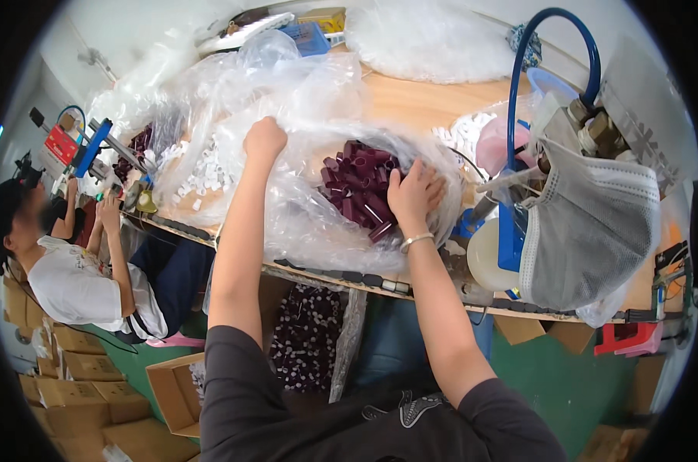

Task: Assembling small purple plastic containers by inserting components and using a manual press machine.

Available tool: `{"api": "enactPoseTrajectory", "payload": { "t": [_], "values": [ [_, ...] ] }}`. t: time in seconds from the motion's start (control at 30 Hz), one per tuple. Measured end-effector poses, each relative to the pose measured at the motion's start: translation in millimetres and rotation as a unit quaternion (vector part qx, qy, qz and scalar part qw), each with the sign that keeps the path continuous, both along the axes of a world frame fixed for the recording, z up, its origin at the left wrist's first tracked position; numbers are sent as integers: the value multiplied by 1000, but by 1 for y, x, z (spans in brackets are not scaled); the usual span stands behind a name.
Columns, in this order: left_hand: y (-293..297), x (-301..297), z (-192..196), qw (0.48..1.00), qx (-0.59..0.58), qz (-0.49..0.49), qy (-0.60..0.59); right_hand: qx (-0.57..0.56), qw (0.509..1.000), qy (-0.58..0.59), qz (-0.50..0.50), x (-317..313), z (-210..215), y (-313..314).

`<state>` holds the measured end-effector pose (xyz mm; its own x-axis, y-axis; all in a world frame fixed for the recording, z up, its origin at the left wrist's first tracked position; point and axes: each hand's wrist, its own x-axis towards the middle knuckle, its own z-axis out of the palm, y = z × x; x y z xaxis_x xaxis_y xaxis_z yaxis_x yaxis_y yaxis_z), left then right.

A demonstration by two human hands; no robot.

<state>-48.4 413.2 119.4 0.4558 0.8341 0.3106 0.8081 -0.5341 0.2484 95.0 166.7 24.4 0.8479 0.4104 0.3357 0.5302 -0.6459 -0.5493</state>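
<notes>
A heap of dark maroon tube-shaped caps (360, 182) lies in the opening of a large clear plastic bag (299, 223) on the workbench. My left hand (265, 138) is closed in a fist on the bag's plastic, left of and beyond the heap. My right hand (414, 194) has its fingers spread at the heap's right side, between the caps and the bag's bunched edge; its palm is turned out of view. The bag's film spreads around the heap toward the bench's front edge.
Small white pieces (203, 171) lie scattered to the left. On the right stands a blue-framed press (511, 239) with a grey face mask (592, 231) hanging on it. A box of maroon and white parts (307, 339) sits under the bench. A co-worker (79, 277) sits at the left.
</notes>
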Motion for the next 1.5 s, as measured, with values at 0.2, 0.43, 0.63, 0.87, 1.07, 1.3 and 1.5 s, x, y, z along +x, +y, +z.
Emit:
{"api": "enactPoseTrajectory", "payload": {
  "t": [0.2, 0.43, 0.63, 0.87, 1.07, 1.3, 1.5],
  "values": [
    [-138, -10, 35, 958, 279, -37, -61, -23, 996, 71, -40, -3, 20, -12],
    [-62, -41, -41, 951, -47, -87, -294, -38, 973, -56, 223, -100, 17, -78],
    [-20, -66, -76, 964, -3, -199, -174, -88, 961, -9, 261, -112, 2, -74],
    [-125, -17, -29, 965, 166, 87, -182, -132, 959, -17, 249, -101, -9, -85],
    [-147, -19, -30, 968, -177, 42, -172, -131, 955, -41, 261, -103, -12, -86],
    [-86, -48, -122, 929, -123, -18, -350, -136, 955, -49, 259, -100, -19, -90],
    [-195, -50, -47, 963, 237, -130, 0, -86, 959, -60, 264, -109, -15, -82]
  ]
}}
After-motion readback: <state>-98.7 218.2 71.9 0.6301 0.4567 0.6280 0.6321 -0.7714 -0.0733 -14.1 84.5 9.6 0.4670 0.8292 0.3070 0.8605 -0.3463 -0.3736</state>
